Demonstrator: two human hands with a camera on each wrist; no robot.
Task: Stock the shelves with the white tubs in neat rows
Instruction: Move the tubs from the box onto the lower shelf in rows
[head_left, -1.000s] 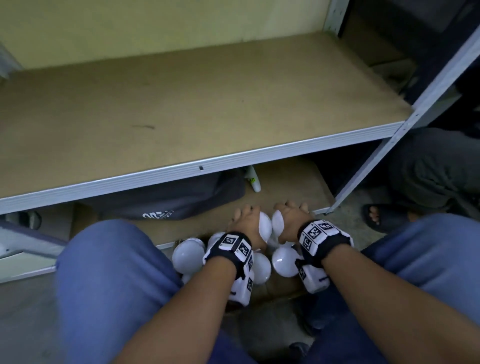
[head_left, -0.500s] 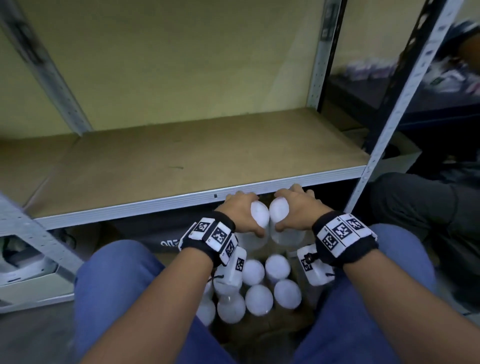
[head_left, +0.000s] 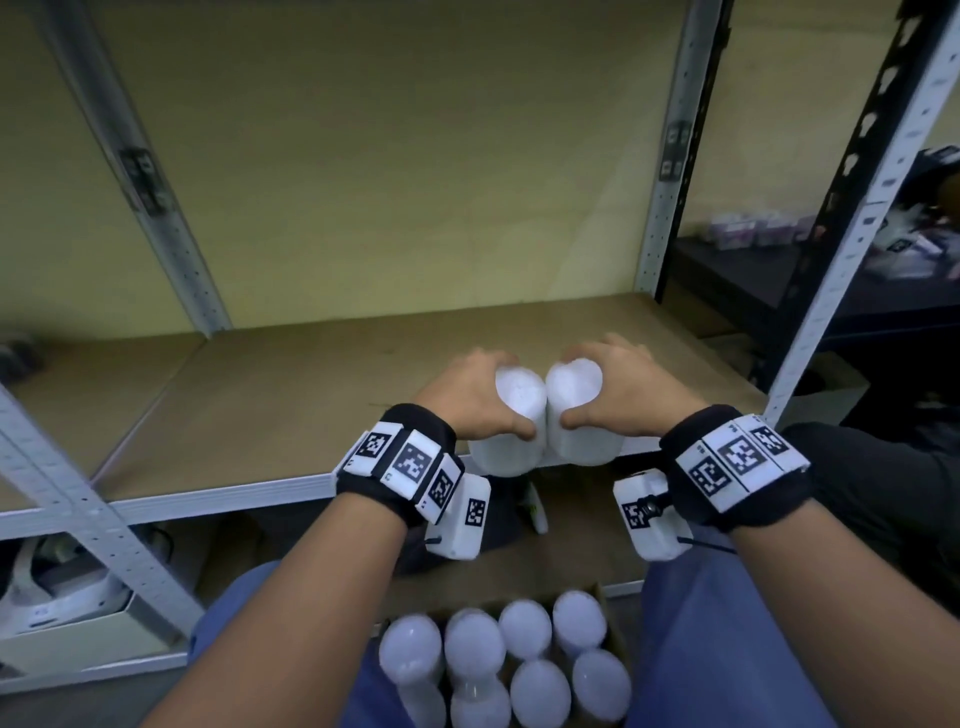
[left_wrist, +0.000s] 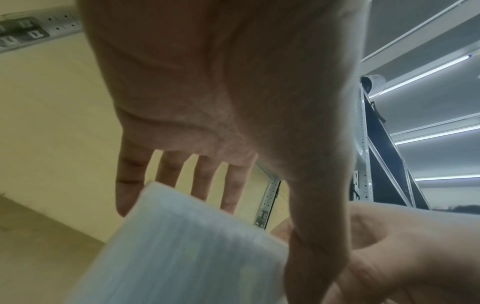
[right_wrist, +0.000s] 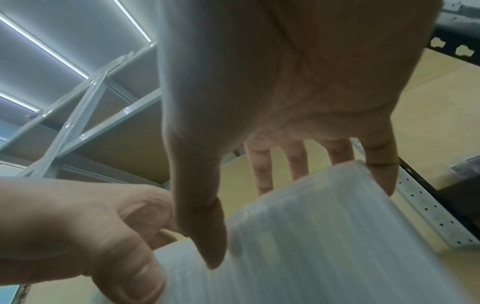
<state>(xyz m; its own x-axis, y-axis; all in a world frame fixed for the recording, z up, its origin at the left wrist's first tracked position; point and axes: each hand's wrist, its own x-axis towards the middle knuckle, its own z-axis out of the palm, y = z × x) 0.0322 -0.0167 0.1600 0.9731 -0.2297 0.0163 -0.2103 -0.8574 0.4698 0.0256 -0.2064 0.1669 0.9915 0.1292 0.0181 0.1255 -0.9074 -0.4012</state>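
Observation:
Each hand grips one white tub from above, side by side, over the front edge of the brown shelf board (head_left: 291, 395). My left hand (head_left: 475, 397) holds the left tub (head_left: 511, 421), fingers behind it and thumb in front. My right hand (head_left: 618, 384) holds the right tub (head_left: 579, 410) the same way; the two tubs touch. In the left wrist view the tub (left_wrist: 187, 246) sits under the palm between fingers (left_wrist: 130, 185) and thumb. The right wrist view shows its tub (right_wrist: 324, 236) likewise. Several more white tubs (head_left: 524, 660) stand in a cardboard box between my knees.
The shelf board is bare, with a yellow back wall and grey perforated uprights (head_left: 670, 171) at the left and right. A lower shelf holds a dark bag (head_left: 498, 514). Another person's dark-clothed leg (head_left: 883, 483) is at the right.
Both hands have risen from the box with a tub each, from below the shelf edge to above it. The head view has tilted upward.

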